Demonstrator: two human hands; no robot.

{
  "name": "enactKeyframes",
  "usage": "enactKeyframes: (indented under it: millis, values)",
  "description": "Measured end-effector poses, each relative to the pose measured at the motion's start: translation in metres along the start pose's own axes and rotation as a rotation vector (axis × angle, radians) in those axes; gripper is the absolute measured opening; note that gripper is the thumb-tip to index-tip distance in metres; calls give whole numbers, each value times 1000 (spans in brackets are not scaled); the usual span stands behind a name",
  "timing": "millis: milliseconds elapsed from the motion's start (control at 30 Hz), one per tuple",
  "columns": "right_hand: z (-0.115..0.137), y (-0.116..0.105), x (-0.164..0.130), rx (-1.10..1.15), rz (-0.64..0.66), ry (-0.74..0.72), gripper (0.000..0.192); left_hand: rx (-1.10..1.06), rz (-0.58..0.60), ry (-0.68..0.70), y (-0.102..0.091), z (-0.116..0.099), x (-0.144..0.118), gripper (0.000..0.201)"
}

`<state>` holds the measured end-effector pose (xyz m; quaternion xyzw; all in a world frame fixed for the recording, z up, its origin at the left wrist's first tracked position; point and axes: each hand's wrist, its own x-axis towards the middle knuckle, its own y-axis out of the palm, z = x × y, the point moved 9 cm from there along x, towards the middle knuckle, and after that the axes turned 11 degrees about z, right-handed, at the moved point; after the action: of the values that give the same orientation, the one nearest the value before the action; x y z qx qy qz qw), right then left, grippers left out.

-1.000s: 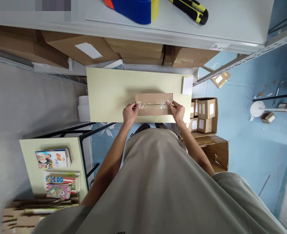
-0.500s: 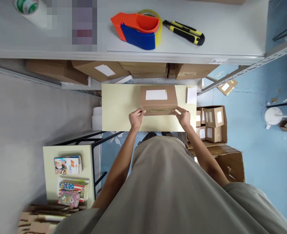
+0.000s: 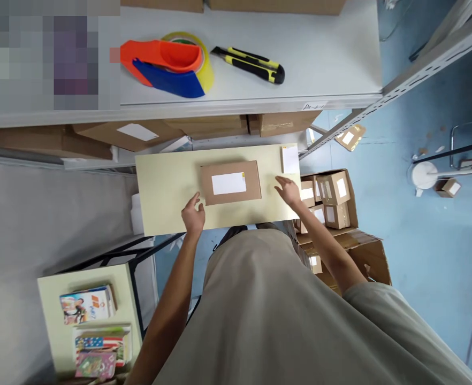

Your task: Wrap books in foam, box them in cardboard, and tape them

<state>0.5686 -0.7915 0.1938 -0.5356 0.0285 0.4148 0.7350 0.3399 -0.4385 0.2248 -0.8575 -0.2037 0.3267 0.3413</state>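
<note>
A brown cardboard box [image 3: 228, 195] with a white label [image 3: 228, 183] on top lies on the pale yellow table [image 3: 164, 203]. Just off its left side is my left hand [image 3: 193, 215], fingers apart and holding nothing. My right hand [image 3: 288, 191] hovers over the table to the right of the box, also empty, with its fingers stretched out. Near that hand, at the table's far right corner, rests a stack of white labels [image 3: 289, 159].
On the shelf [image 3: 320, 64] beyond lie a tape dispenser [image 3: 172, 67] and a yellow-black utility knife [image 3: 250, 64]. To the right, a large carton [image 3: 352, 203] holds several small boxes. Books [image 3: 87, 305] lie on a side table [image 3: 51, 299] at left.
Both hands have let go of the box and moved apart to its sides. The box, tilted up before, now lies flat with its label up. The camera view has shifted.
</note>
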Motion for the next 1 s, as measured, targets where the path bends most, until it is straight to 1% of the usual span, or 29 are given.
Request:
enactKeyframes:
  millis: [33, 100, 167, 233, 300, 400, 467, 567, 633, 700, 767, 867, 1000]
  values:
    - [-14, -11, 12, -39, 2, 18, 55, 11, -41, 23, -7, -8, 0, 56]
    - [-40, -28, 38, -125, 38, 60, 68, 31, -89, 86, -14, -30, 2, 55]
    - [-58, -36, 63, -196, 116, 58, 84, 42, -90, 162, -11, -60, 6, 51]
    - [-68, -37, 80, -245, 191, 7, 95, 49, -52, 241, 1, -92, 11, 48]
    - [-72, -37, 87, -276, 230, -52, 96, 59, -2, 320, 20, -123, 14, 46]
    - [-74, -38, 85, -307, 241, -96, 86, 76, 61, 420, 48, -162, 13, 45]
    - [-74, -39, 81, -326, 251, -104, 73, 90, 96, 457, 65, -181, 9, 45]
    - [-71, -42, 74, -359, 278, -109, 51, 108, 150, 499, 83, -201, 1, 45]
    - [-68, -45, 70, -382, 301, -104, 42, 116, 186, 524, 93, -211, -5, 44]
    - [-66, -50, 66, -394, 316, -74, 44, 128, 226, 538, 103, -220, -8, 45]
    - [-65, -59, 64, -392, 298, -30, 47, 139, 265, 546, 113, -227, -10, 46]
    - [-62, -79, 62, -375, 233, 10, 48, 145, 309, 578, 127, -239, -10, 47]
    - [-58, -111, 67, -368, 156, 13, 45, 163, 353, 614, 147, -258, -2, 48]
